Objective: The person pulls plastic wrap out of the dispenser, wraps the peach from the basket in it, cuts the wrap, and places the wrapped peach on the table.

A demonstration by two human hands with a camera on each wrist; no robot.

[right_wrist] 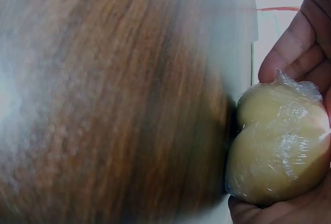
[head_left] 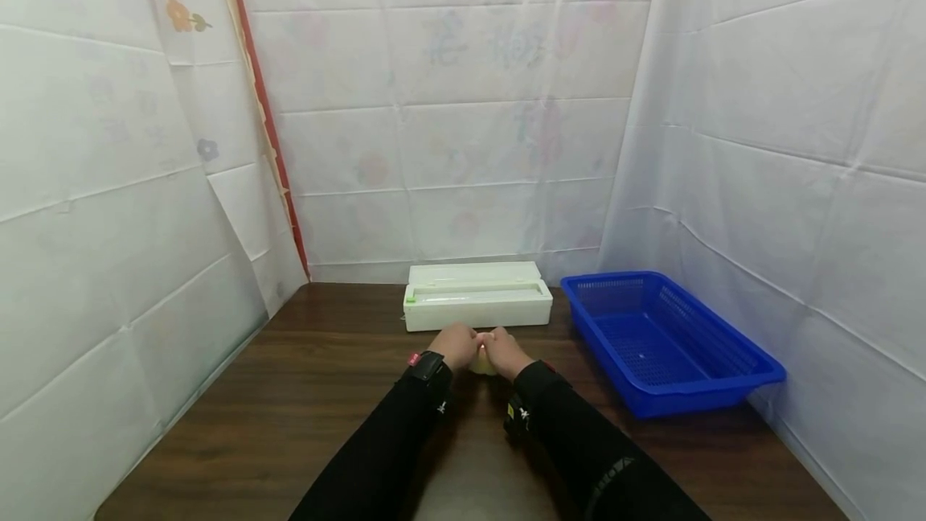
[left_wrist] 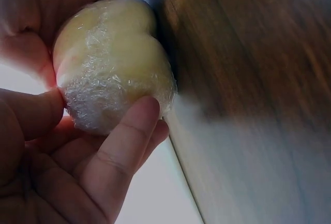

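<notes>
**Both hands closed round a film-wrapped yellow lump**

From the head camera, the left hand (head_left: 454, 344) and the right hand (head_left: 506, 351) met at the middle of the dark brown wooden table (head_left: 304, 392), fingers curled round a pale yellow rounded lump wrapped in clear plastic film (head_left: 483, 362), mostly hidden between them. Just behind the hands stood a long white plastic film dispenser box (head_left: 477, 305). A blue plastic mesh basket (head_left: 665, 340) sat to the right, apart from the hands. White sheeting (head_left: 463, 127) walled the table on three sides.

At the left wrist, the fingers (left_wrist: 129, 141) and thumb gripped the wrapped lump (left_wrist: 111, 63) from below, the table blurred beside it.

At the right wrist, the fingers (right_wrist: 292, 48) held the lump (right_wrist: 276, 144) from above and beneath, just above the wood.
</notes>
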